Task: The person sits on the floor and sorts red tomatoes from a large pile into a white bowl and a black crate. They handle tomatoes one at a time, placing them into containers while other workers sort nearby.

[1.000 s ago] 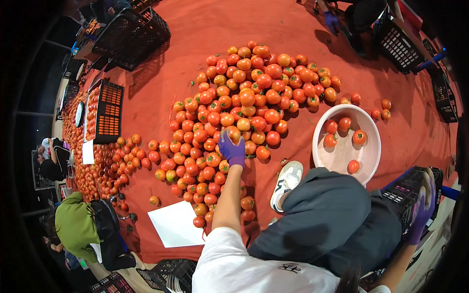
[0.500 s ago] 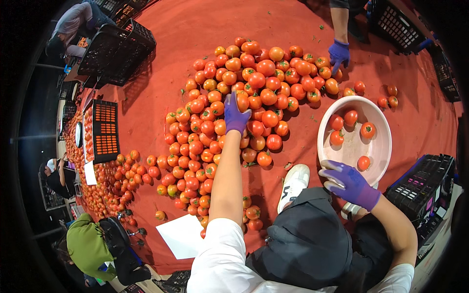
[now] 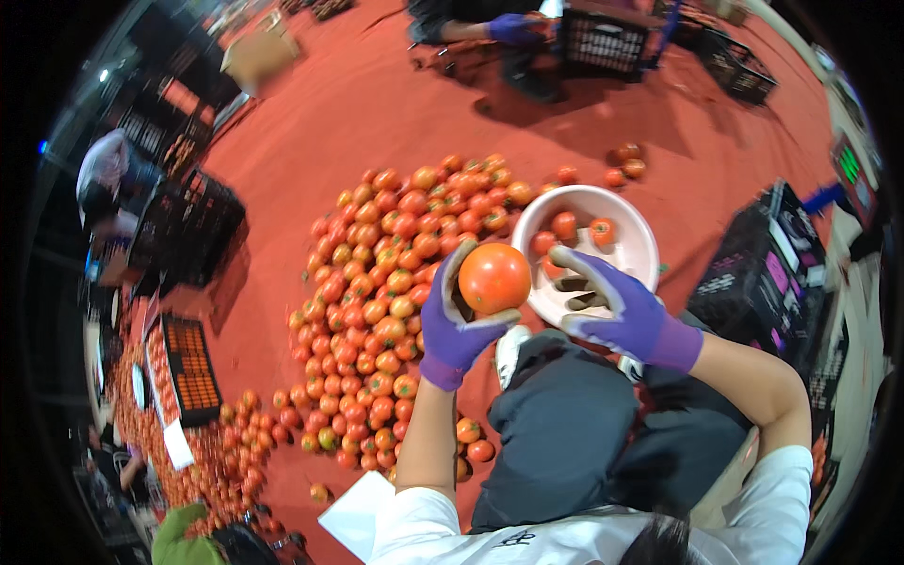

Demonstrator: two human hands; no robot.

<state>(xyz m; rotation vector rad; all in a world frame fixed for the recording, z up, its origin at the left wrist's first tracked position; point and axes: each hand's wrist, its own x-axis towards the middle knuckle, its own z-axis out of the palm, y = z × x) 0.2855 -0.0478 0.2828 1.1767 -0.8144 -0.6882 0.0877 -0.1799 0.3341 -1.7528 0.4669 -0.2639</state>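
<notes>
A purple-gloved left hand (image 3: 454, 325) grips an orange-red tomato (image 3: 493, 278) above a heap of tomatoes (image 3: 386, 301) on red ground. The gloved right hand (image 3: 617, 306) hovers open beside it, over a white bowl (image 3: 633, 247) holding tomatoes.

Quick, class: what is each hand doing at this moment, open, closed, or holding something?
Left hand: closed around a tomato, lifted above the pile.
Right hand: open, fingers spread, holding nothing, beside the tomato and over the white bowl.

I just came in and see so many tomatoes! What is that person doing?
A person in purple gloves holds one orange-red tomato up in the left hand. The right hand is open beside it, over a white bowl with a few tomatoes inside. A big tomato pile lies on the red floor.
</notes>
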